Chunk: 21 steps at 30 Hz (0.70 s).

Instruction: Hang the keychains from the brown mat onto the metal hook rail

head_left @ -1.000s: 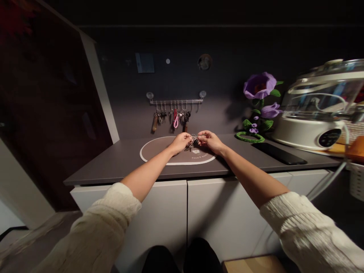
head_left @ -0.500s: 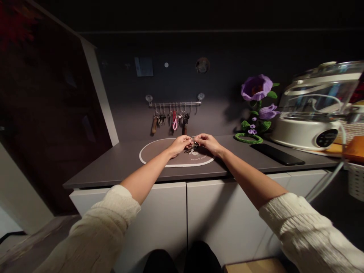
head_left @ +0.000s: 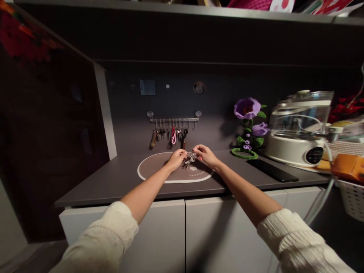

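A bunch of keys (head_left: pixel 188 163) hangs from a ring pinched in my right hand (head_left: pixel 205 155), over the oval brown mat (head_left: pixel 153 167) with a white rim. My left hand (head_left: pixel 176 159) is just left of the keys, its fingers pressed together. Whether a key or anything else is between those fingers is too small to make out. Behind both hands, a clear hook rail (head_left: pixel 174 120) on the wall carries several key sets, among them a pink loop (head_left: pixel 174 137) and a brown tag (head_left: pixel 154 139).
On the dark counter (head_left: pixel 93 185), a black phone (head_left: pixel 271 170) lies at the right. Purple craft flowers (head_left: pixel 247 109) and a white steamer-like appliance (head_left: pixel 292 148) stand behind it. A white perforated basket (head_left: pixel 352 197) holds an orange item. A shelf (head_left: pixel 170 8) runs overhead.
My head view has tilted up, bringing the overhead shelf into sight. My hands have drawn slightly apart, and the keys now hang lower and more plainly from my right hand.
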Motion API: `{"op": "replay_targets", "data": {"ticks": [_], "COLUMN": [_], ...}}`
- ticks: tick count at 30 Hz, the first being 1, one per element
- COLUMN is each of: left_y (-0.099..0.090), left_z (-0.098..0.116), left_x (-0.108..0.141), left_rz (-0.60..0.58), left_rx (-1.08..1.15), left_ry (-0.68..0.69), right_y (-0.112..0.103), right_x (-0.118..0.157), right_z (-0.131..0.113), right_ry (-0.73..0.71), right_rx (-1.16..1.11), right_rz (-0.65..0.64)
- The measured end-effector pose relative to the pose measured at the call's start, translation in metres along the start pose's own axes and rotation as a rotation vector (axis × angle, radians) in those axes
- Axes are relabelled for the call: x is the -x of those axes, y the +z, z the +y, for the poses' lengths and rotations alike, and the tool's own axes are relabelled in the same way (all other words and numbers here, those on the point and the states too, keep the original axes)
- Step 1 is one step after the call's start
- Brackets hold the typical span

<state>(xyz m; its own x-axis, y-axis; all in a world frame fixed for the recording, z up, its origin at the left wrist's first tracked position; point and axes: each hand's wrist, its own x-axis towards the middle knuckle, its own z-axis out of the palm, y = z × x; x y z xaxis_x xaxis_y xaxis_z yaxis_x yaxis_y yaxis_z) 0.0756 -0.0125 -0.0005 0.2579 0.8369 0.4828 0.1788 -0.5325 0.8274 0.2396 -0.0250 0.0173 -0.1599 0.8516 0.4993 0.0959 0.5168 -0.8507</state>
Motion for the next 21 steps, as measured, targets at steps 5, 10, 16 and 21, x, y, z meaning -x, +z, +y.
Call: {"op": "replay_targets", "data": {"ticks": [5, 10, 16, 21], "left_y": [-0.006, -0.009, -0.008, -0.007], "left_z": [-0.001, -0.003, -0.008, -0.008], "left_x": [0.002, 0.0, -0.003, -0.004], "left_rz": [0.132, 0.218, 0.205, 0.192], "left_rx": [-0.334, -0.449, -0.487, -0.481], "left_ry": [0.122, 0.133, 0.133, 0.118], "right_y": [-0.001, -0.001, -0.004, 0.0], "right_x": [-0.016, -0.043, -0.08, -0.104], "right_z": [-0.009, -0.025, -0.043, -0.051], "right_ry": [-0.045, 0.002, 0.085, 0.117], "right_rx": [0.013, -0.082, -0.118, -0.085], "right_rz": [0.056, 0.089, 0.161, 0.263]}}
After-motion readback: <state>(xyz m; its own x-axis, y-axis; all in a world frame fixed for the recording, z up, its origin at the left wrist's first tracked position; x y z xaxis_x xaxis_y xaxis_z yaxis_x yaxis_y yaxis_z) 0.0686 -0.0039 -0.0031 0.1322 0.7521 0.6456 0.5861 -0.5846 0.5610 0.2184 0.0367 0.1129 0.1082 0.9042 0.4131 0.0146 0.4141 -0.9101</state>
